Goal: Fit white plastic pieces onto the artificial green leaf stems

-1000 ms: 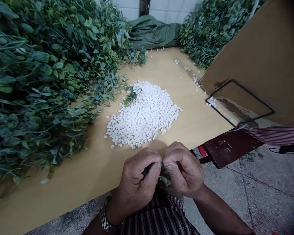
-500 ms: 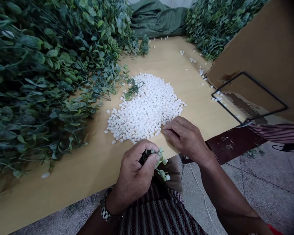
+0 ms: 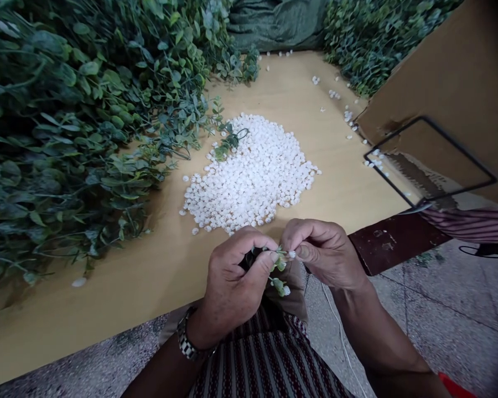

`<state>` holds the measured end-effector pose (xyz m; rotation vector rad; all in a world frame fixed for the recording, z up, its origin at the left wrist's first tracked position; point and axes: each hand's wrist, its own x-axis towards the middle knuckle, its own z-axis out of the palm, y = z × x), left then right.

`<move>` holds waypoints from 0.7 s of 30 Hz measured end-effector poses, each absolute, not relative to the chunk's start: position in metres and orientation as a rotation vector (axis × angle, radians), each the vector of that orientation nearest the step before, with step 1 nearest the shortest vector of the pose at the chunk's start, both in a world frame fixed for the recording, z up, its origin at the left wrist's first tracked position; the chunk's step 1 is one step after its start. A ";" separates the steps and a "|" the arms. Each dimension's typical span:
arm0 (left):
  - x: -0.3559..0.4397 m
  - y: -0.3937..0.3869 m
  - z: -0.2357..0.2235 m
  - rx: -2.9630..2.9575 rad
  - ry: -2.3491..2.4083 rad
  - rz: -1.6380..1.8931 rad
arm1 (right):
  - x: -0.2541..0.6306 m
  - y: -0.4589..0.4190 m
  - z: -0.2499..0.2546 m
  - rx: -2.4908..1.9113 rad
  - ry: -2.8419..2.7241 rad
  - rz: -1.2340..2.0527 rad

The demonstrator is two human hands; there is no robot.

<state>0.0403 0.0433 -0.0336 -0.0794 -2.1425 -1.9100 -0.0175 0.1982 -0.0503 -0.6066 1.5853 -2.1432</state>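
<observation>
My left hand point(image 3: 240, 279) is closed on a sprig of artificial greenery point(image 3: 279, 286), pinching it between thumb and forefinger. Small white tips show on the sprig's lower end. My right hand point(image 3: 327, 250) pinches a small white bead-like piece point(image 3: 291, 254) against the top of the sprig, its fingertips almost touching my left thumb. Just beyond both hands spreads a pile of small white pieces point(image 3: 253, 177) on the table point(image 3: 149, 293). A loose green sprig point(image 3: 228, 142) lies on the pile's far left edge.
A large heap of artificial greenery point(image 3: 74, 138) covers the left side. More foliage point(image 3: 382, 38) stands at the back right, beside green cloth point(image 3: 278, 25). On the right are a cardboard sheet point(image 3: 448, 94) and a black wire frame point(image 3: 456, 141). Stray white pieces point(image 3: 334, 95) lie near them.
My right hand has moved from the pile's near edge down and left to the sprig, with a white piece now at its fingertips. My left hand still grips the sprig. The view has shifted slightly.
</observation>
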 end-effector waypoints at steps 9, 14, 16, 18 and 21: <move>0.044 0.044 -0.037 -0.130 -2.121 -1.861 | -0.018 0.198 -0.051 -0.576 1.536 -2.126; 0.043 0.044 -0.038 -0.155 -2.121 -1.791 | -0.017 0.197 -0.052 -0.611 1.590 -2.116; 0.043 0.044 -0.039 -0.169 -2.117 -1.757 | -0.017 0.197 -0.052 -0.632 1.622 -2.114; 0.043 0.044 -0.039 -0.192 -2.109 -1.714 | -0.016 0.198 -0.053 -0.654 1.674 -2.098; 0.044 0.044 -0.041 -0.233 -2.111 -1.659 | -0.016 0.201 -0.052 -0.697 1.767 -2.043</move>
